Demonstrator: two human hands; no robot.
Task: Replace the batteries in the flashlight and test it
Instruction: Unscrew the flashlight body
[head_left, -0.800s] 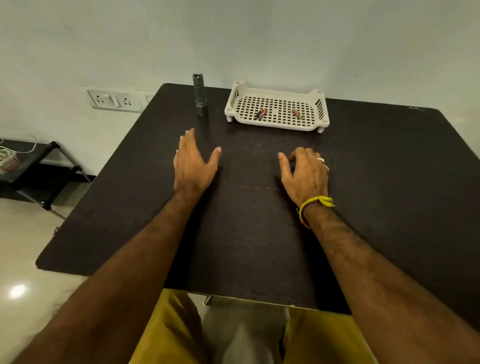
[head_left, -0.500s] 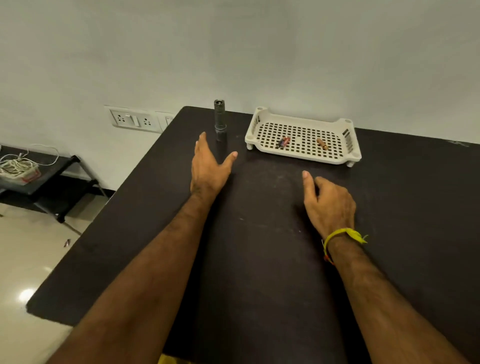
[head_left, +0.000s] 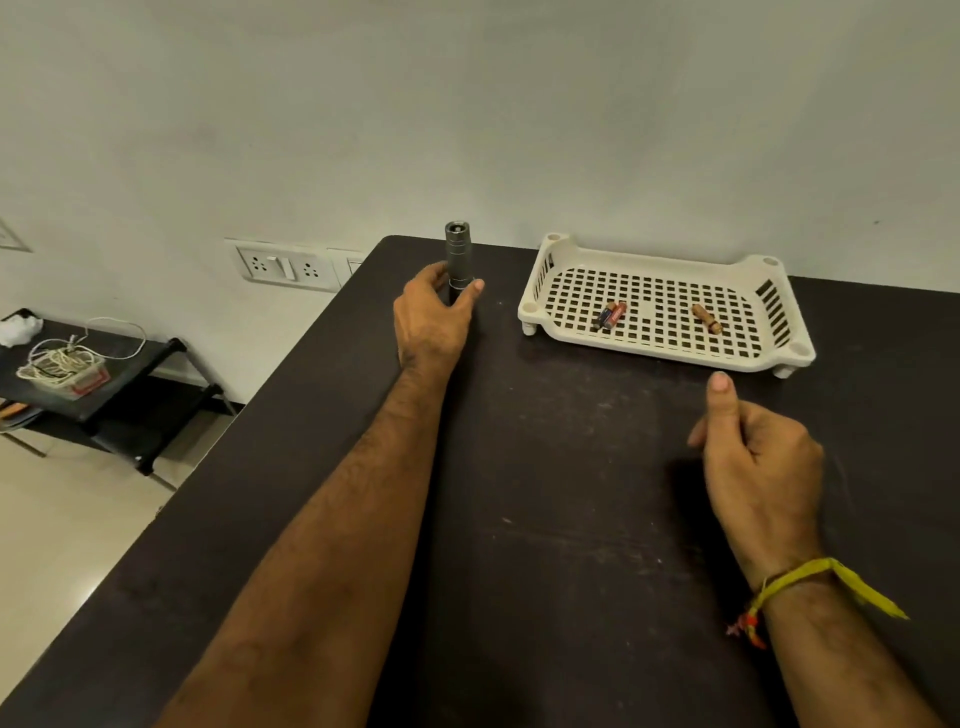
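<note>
A grey metal flashlight (head_left: 458, 254) stands upright near the far left corner of the black table (head_left: 571, 519). My left hand (head_left: 432, 317) is wrapped around its lower half, thumb on the right side. A white perforated tray (head_left: 670, 358) sits to the right at the back; it holds two small batteries (head_left: 611, 315) side by side and a brown battery (head_left: 707, 318) apart from them. My right hand (head_left: 758, 467) hovers in front of the tray, fingers loosely curled, thumb up, holding nothing.
A wall with a socket plate (head_left: 283, 265) runs behind the table's left corner. A low black stand (head_left: 104, 395) with a coil of white cable sits on the floor to the left. The table's left edge drops to a tiled floor.
My left hand has reached forward and closed around the standing flashlight. My right hand has lifted off the table and curled its fingers. The view has tilted up.
</note>
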